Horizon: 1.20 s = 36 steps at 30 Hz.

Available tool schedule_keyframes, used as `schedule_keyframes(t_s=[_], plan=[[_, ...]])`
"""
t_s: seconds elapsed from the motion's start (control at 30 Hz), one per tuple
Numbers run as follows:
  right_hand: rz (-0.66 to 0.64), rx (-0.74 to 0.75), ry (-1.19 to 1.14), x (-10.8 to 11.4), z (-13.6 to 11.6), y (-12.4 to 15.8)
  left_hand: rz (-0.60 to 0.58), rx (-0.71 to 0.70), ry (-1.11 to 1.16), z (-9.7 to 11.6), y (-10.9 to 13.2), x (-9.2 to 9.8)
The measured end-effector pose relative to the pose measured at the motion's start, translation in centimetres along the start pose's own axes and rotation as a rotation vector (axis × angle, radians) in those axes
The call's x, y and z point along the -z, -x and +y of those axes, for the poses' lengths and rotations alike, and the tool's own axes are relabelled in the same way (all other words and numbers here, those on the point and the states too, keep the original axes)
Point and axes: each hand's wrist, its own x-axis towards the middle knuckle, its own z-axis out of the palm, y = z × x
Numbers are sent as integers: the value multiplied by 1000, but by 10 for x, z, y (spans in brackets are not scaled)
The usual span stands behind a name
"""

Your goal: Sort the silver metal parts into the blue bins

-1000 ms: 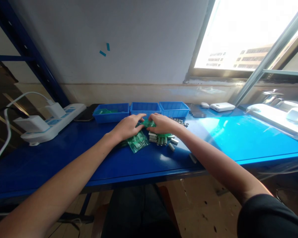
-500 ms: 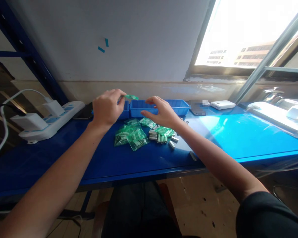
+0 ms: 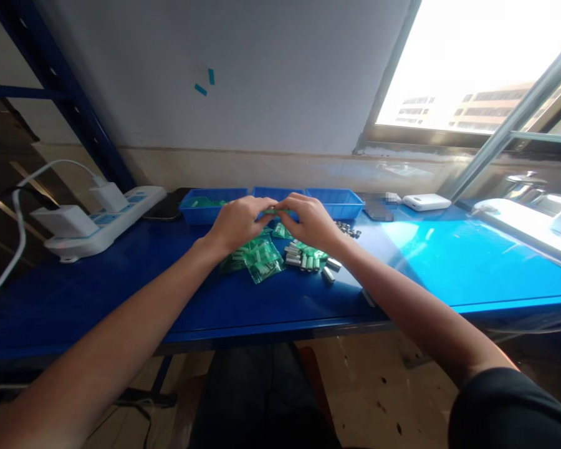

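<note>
My left hand (image 3: 237,221) and my right hand (image 3: 311,220) meet above the blue table (image 3: 215,299), fingers pinched together on a small green bag (image 3: 272,212) held between them. Below the hands lies a pile of small green bags (image 3: 257,259) and a row of short metal cylinders (image 3: 306,262). A few more cylinders lie loose to the right. Three blue bins (image 3: 330,201) stand in a row just behind the hands; the left bin (image 3: 201,209) holds green bags.
A white power strip (image 3: 98,224) with two plugged chargers and a cable sits at the left. A dark phone (image 3: 378,213), a white power bank (image 3: 425,201) and small metal parts (image 3: 348,229) lie right of the bins. A window sill and blue shelf frame border the table.
My left hand, which was raised over the left bin with a green bag, has come back down. My right hand has risen to meet it, and both now pinch one bag.
</note>
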Motion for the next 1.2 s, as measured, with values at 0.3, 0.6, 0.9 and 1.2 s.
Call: schedule_keyframes(t_s=[0.3,0.6,0.9,1.2], plan=[[-161,37,31,-1,2,2,237,221,-262,-46,5,31],[-253,93,85,-5,-1,5,-463,314,-130,7,2,11],[-201,6,58,-4,-2,6,-18,388,-124,-8,-2,23],[-564,285,-180,-1,-13,11,144,257,-316,-47,1,20]])
